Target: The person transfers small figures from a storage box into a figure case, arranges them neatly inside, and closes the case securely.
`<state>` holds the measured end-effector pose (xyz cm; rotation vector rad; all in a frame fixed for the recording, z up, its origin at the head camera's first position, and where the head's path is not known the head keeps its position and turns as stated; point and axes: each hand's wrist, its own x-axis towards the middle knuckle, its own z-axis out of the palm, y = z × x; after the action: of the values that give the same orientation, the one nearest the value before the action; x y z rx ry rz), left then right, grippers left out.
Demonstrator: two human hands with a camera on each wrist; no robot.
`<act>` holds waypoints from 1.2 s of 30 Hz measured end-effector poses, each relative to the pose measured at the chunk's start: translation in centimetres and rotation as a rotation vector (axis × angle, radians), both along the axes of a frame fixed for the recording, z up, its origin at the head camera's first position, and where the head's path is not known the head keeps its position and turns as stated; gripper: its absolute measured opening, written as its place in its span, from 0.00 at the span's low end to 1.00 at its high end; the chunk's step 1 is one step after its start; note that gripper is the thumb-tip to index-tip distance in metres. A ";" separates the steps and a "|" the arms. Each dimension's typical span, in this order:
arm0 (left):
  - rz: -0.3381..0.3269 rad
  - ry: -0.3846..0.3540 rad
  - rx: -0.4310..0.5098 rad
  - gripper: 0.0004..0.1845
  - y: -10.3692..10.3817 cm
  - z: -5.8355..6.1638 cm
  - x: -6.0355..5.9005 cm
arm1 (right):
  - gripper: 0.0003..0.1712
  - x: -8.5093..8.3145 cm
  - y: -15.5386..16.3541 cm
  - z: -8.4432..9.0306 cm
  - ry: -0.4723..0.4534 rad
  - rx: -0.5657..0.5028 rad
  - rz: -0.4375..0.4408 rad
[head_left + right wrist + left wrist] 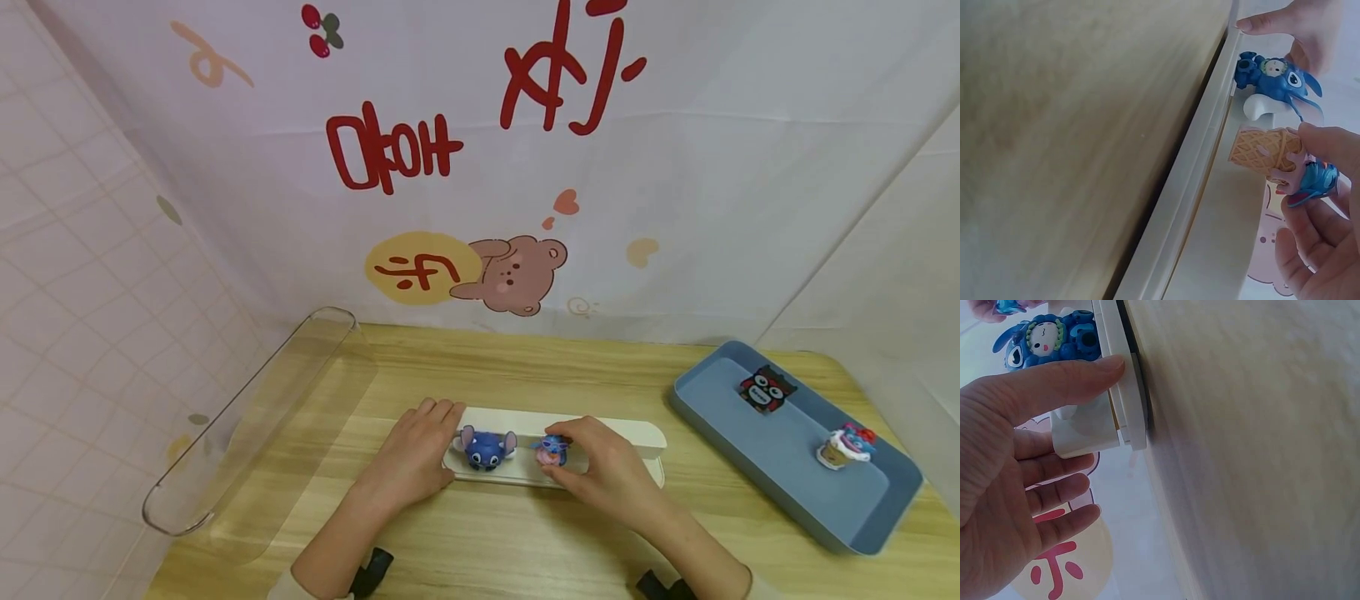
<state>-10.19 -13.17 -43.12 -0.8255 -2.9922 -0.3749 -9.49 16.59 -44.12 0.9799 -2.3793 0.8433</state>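
A long white stepped display stand (630,433) lies on the table. My left hand (414,454) holds its left end, thumb (1079,381) on the front edge and the other fingers behind the raised back part. Just inside that hand, a blue big-eared figurine (486,452) with a small white face on its front sits on the stand. My right hand (611,467) pinches an ice-cream-cone figurine (1266,151) between thumb and fingers. This one has a tan waffle cone, pink drips and a blue top, and hangs close over the stand's lower step.
On the right, a blue-grey tray (780,475) contains a dark owl-like piece (767,389) and another cone figurine (845,446) with a white, blue and red top. A long clear plastic cover (277,417) stands at the left. Printed white cloth (465,200) hangs behind the table.
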 end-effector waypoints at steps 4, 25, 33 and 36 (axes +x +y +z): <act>0.002 -0.007 0.003 0.51 0.0 0.1 0.0 | 0.29 -0.1 -0.2 0.0 -0.004 0.016 0.002; 0.000 0.002 -0.005 0.51 0.1 0.1 0.0 | 0.26 -0.5 -0.7 -0.2 -0.024 0.071 -0.006; 0.003 -0.009 -0.006 0.51 0.0 0.1 0.0 | 0.26 -0.5 -0.8 -0.4 -0.024 0.062 -0.005; 0.004 -0.010 -0.001 0.51 0.1 0.1 0.0 | 0.27 -0.5 -0.8 -0.5 -0.025 0.066 -0.010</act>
<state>-10.20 -13.12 -43.02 -0.8198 -3.0036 -0.3781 -9.99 15.74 -44.59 0.9873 -2.4455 0.7821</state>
